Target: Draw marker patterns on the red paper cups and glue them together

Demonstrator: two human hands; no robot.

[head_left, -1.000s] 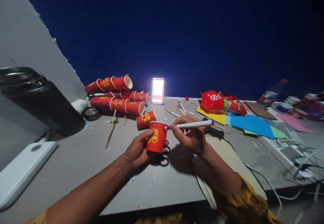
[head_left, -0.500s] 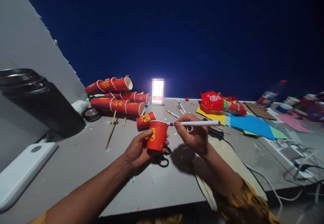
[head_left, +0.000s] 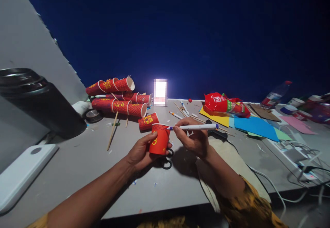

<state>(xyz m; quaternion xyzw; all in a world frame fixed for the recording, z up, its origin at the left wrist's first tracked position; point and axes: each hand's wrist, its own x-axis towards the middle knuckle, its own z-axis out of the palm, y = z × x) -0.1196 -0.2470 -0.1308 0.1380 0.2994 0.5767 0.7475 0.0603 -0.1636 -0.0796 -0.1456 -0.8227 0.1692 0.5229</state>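
My left hand (head_left: 140,152) is wrapped round a small red paper cup (head_left: 160,139) with yellow print, held upright just above the grey table (head_left: 77,162). My right hand (head_left: 192,137) pinches a white pen (head_left: 196,127) that lies almost level, its tip at the cup's upper right rim. Black scissors (head_left: 166,159) lie on the table under the cup. Another red cup (head_left: 148,121) lies on its side just behind.
Stacks of red cups (head_left: 116,97) lie at the back left beside a dark flask (head_left: 38,101). A red bag (head_left: 225,105), coloured paper sheets (head_left: 255,126), loose pens, wooden sticks (head_left: 112,131) and white cables (head_left: 296,152) crowd the right side. A white device (head_left: 20,173) sits at the left.
The cup has turned in my left hand, so less of its yellow print shows. The pen drew back to the right, then returned with its tip at the rim.
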